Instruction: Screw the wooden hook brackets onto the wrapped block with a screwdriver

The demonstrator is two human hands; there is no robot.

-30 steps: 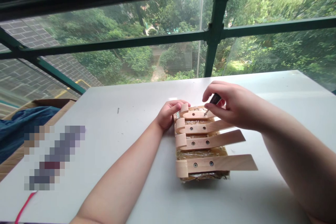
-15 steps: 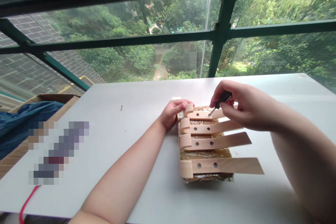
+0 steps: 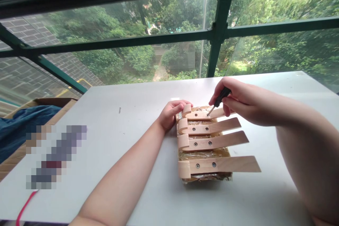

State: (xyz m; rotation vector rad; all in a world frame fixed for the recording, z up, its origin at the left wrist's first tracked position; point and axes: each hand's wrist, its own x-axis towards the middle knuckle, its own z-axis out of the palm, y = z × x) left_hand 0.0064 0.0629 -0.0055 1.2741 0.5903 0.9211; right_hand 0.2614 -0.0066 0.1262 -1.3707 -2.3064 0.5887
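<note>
1. While the left hand [image 3: 171,114] bends thumb and fingers round a far corner of the wrapped block [image 3: 206,155], the right hand [image 3: 235,99] pinches a black screwdriver [image 3: 222,97] by its handle, fingers nearly closed. How firmly either presses, I cannot tell.

2. In the head view, the block lies between the hands, on the white table [image 3: 100,113]. The screwdriver slants down to the farthest strip [image 3: 201,115], its tip at the screw on the right hand's side; whether it sits in the slot is too small to tell.

3. What has just changed is the right hand — it has turned and eased back, baring more handle and the end of the second strip [image 3: 227,125]. The left hand keeps its corner.

4. I judge this a fresh grip between turns, with work still on that same screw.

5. Nearer the person than both hands, three strips each show two screw heads.

6. Out past the left hand lie a loose nail or screw [image 3: 120,110] — too small to tell — and a red cord [image 3: 25,206].
</note>
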